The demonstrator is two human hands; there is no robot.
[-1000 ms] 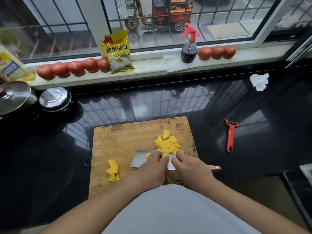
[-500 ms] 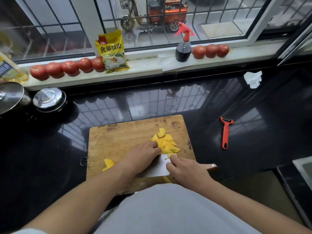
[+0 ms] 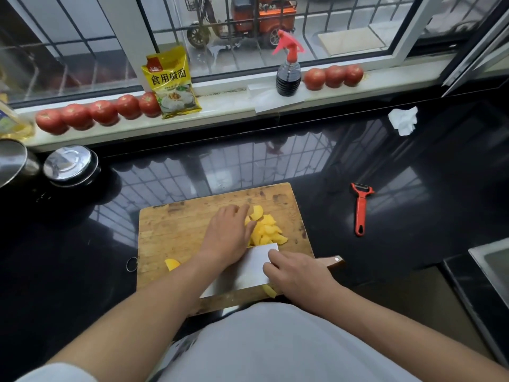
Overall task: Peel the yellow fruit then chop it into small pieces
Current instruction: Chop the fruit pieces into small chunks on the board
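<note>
Home kitchen. Glossy black bench [image 3: 385, 166] under barred window. Tomatoes [image 3: 91, 114] lined along sill [image 3: 225, 106], with food packet [image 3: 172, 84] and spray bottle [image 3: 287, 70]. Wooden board [image 3: 179, 224], cleaver [image 3: 248, 268], red peeler [image 3: 360, 208], pot lids [image 3: 67, 164] at left, sink corner [image 3: 493, 260] at right.

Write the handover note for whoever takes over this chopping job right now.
Left hand: fingers straight, resting against the left side of the pile of yellow fruit pieces at the far right of the cutting board.
Right hand: holds the cleaver, blade lying flat on the board, near side of the pile.
Done: fruit peeled, mostly chopped; red peeler lies on the counter to the right.
Left: one stray piece at the board's near left, another at the near edge; gather them and chop anything large.
</note>
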